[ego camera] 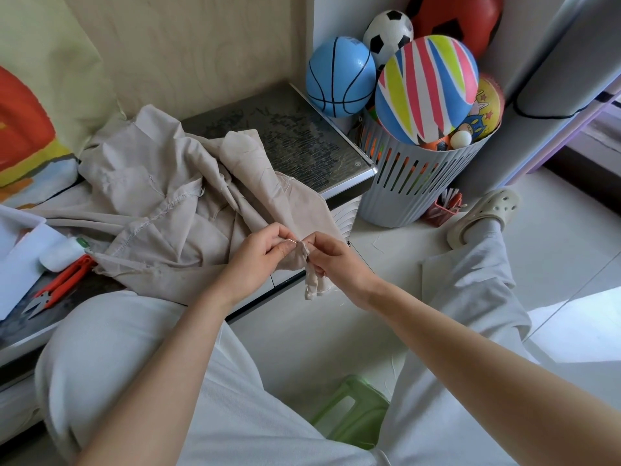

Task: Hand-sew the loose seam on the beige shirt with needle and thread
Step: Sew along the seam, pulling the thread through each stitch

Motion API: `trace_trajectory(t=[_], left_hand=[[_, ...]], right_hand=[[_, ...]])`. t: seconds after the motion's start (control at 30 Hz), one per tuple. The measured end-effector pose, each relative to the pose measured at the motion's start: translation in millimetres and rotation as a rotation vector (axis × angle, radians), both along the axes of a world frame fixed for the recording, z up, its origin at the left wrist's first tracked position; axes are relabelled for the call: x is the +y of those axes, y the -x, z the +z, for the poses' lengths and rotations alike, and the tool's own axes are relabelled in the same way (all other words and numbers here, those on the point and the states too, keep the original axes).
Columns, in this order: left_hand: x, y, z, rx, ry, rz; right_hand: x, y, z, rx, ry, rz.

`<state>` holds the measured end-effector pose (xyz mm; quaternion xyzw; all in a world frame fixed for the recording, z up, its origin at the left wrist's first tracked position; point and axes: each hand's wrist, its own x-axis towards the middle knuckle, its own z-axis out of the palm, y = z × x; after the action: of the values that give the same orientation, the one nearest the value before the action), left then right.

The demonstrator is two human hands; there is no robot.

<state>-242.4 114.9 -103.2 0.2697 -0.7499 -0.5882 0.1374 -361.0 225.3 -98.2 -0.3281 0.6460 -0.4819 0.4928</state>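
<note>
Dark table (302, 139) heaped with beige shirt (168, 203) — orange snips (64, 280) at left. Pinched needle (291, 243) in left hand (262, 257) at bunched seam edge off table corner; gripped that fabric in right hand (336, 260).

free: bare tabletop (302, 136) behind shirt (161, 203) | blocked: ball basket (420, 183) right, snips (57, 287) left

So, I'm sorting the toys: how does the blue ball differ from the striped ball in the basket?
The blue ball is one colour with black basketball lines; the striped ball has pink, blue, yellow and green bands on white. The striped ball looks larger and tops the grey basket; the blue ball sits left of it, at the rim. Both are round.
</note>
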Motion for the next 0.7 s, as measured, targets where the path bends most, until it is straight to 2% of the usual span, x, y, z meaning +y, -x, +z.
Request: trace_trajectory(t=[0.47,0.7], left_hand=[[10.5,3.1,17.8,0.102,-0.222,0.086],[6.6,3.3,12.8,0.039,-0.202,0.046]], right_hand=[[-3.7,10.2,-7.8,-0.15,0.02,-0.122],[-2.8,11.3,-6.0,-0.175,0.022,-0.166]])
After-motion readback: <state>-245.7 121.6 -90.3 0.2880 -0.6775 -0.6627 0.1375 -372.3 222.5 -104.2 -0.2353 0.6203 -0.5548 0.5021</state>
